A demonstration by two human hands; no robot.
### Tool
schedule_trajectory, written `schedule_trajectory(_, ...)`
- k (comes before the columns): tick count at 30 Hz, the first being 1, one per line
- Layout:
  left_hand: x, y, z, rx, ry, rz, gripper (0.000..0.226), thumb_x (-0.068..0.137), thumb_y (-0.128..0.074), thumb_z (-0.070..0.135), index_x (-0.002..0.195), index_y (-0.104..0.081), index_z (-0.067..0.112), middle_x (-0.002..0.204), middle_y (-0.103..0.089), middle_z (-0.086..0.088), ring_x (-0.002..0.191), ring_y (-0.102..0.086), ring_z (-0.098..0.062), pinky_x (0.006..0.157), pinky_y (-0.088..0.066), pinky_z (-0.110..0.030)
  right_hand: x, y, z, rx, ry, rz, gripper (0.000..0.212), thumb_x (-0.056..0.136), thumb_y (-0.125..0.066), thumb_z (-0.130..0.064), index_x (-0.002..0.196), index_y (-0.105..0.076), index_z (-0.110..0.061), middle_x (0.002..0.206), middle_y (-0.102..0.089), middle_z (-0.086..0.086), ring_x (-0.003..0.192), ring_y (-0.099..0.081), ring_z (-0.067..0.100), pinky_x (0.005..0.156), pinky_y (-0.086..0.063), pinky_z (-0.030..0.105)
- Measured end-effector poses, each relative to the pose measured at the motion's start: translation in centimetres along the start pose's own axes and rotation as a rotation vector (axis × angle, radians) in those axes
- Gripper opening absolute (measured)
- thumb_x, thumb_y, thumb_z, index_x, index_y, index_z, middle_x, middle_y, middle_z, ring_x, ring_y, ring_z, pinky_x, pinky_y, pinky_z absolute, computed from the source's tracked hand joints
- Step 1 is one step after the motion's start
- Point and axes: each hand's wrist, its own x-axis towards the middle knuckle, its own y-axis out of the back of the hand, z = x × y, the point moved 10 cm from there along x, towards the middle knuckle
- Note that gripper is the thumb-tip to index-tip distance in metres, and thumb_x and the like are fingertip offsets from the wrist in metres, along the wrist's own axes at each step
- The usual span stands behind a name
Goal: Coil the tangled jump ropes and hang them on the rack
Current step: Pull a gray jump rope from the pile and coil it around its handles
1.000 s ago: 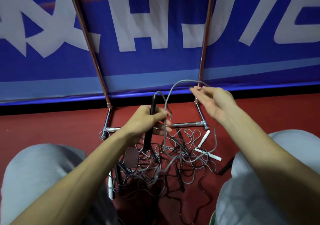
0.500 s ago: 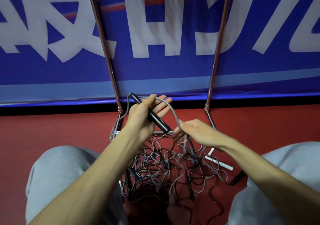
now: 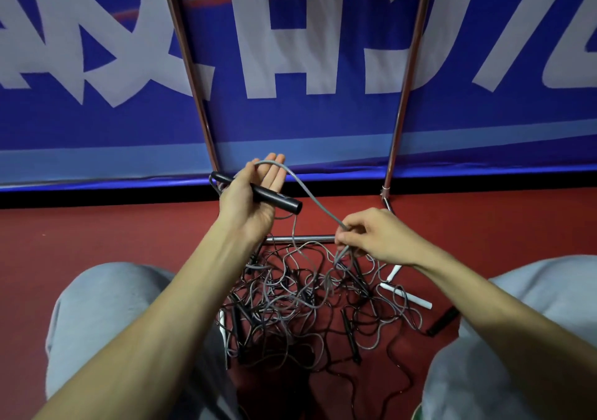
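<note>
Ok, coiling step: left hand [image 3: 248,199] thumb-pins handle [image 3: 258,191], fingers [image 3: 274,174] straight; right hand [image 3: 371,238] pinches rope [image 3: 310,193]. Next loop likely needs slack from pile [image 3: 307,296].

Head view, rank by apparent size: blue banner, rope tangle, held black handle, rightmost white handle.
1. blue banner
2. rope tangle
3. black handle, nearer the camera in left hand
4. white handle; real size unsure

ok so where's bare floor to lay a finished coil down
Bare red floor left of the rack's left post, beyond the left knee, and likewise right of the right post. Crowded between the knees: the rope tangle and white handles.
</note>
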Motion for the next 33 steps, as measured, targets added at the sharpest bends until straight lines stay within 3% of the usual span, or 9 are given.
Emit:
schedule_trajectory(3,0.5,0.4,-1.0,0.294,-0.041,0.012,0.014,0.101,-0.043,0.009,0.095,-0.054,0.003,0.099,-0.065,-0.013,0.096,-0.068,-0.025,0.081,-0.058,-0.032,0.2,1.0,0.2,0.306,-0.065,0.068,0.012,0.091,-0.062,-0.011,0.083,-0.071,-0.008,0.082,-0.073,0.015,0.072,-0.071,0.017,0.069,-0.059,0.027)
schedule_trajectory(5,0.5,0.7,-2.2,0.568,-0.036,0.011,0.011,0.099,-0.048,0.009,0.105,-0.055,0.004,0.099,-0.066,-0.011,0.083,-0.068,-0.022,0.077,-0.056,-0.032,0.1,1.9,0.3,0.515,-0.093,0.125,0.013,0.091,-0.059,-0.005,0.082,-0.068,-0.003,0.088,-0.070,0.023,0.072,-0.070,0.022,0.067,-0.059,0.027)
schedule_trajectory(7,0.1,0.9,-4.2,0.809,0.016,-0.034,0.015,0.099,-0.049,0.009,0.112,-0.055,0.005,0.102,-0.067,-0.012,0.083,-0.066,-0.023,0.078,-0.053,-0.033,0.0,3.0,0.0,0.600,-0.085,0.184,0.014,0.093,-0.056,-0.003,0.084,-0.066,0.001,0.087,-0.068,0.022,0.066,-0.069,0.017,0.063,-0.058,0.025)
schedule_trajectory(10,-0.7,0.5,-6.9,1.039,0.095,-0.176,0.014,0.099,-0.050,0.012,0.102,-0.063,0.006,0.099,-0.068,-0.017,0.087,-0.066,-0.026,0.085,-0.053,-0.033,-0.3,4.2,0.3,0.658,-0.107,0.254,0.015,0.095,-0.054,-0.004,0.088,-0.064,0.003,0.086,-0.067,0.018,0.059,-0.068,0.014,0.059,-0.058,0.026)
schedule_trajectory(13,-1.2,-0.4,-7.8,1.136,0.072,-0.305,0.022,0.100,-0.049,0.015,0.106,-0.066,0.002,0.104,-0.071,-0.020,0.093,-0.069,-0.026,0.089,-0.054,-0.032,-0.6,5.0,1.1,0.653,-0.134,0.315,0.018,0.095,-0.054,-0.006,0.081,-0.064,-0.003,0.085,-0.068,0.016,0.052,-0.067,0.013,0.050,-0.055,0.021)
schedule_trajectory(16,-1.9,-1.4,-8.2,1.259,0.019,-0.425,0.025,0.100,-0.048,0.019,0.109,-0.067,0.004,0.100,-0.073,-0.011,0.078,-0.068,-0.011,0.074,-0.052,-0.023,-0.7,5.8,1.5,0.650,-0.137,0.357,0.016,0.094,-0.056,-0.008,0.082,-0.066,-0.004,0.082,-0.069,0.013,0.051,-0.066,0.013,0.050,-0.053,0.022)
schedule_trajectory(20,-2.5,-2.3,-8.0,1.411,-0.085,-0.502,0.018,0.098,-0.054,0.022,0.092,-0.070,0.017,0.074,-0.061,-0.002,0.063,-0.053,-0.007,0.065,-0.042,-0.020,-1.0,7.6,2.1,0.442,-0.128,0.501,0.013,0.090,-0.064,-0.015,0.082,-0.071,-0.008,0.079,-0.072,0.006,0.056,-0.065,0.014,0.050,-0.051,0.018)
schedule_trajectory(27,-1.3,-1.7,-5.6,1.712,-0.233,-0.404,0.015,0.094,-0.061,0.023,0.087,-0.072,0.018,0.059,-0.056,0.005,0.043,-0.046,0.002,0.048,-0.037,-0.015,-1.8,10.8,3.6,-0.033,-0.180,0.748,0.036,0.083,-0.064,-0.042,0.062,-0.064,-0.012,0.062,-0.070,-0.003,0.068,-0.067,0.018,0.067,-0.053,0.038)
schedule_trajectory(33,-0.6,-0.7,-4.5,1.833,-0.179,-0.340,0.017,0.095,-0.060,0.022,0.083,-0.071,0.017,0.056,-0.060,0.005,0.042,-0.053,0.002,0.047,-0.044,-0.014,-2.4,12.0,4.7,0.188,-0.205,0.858,0.037,0.083,-0.069,-0.036,0.059,-0.065,-0.008,0.056,-0.068,-0.003,0.046,-0.064,0.011,0.058,-0.056,0.033)
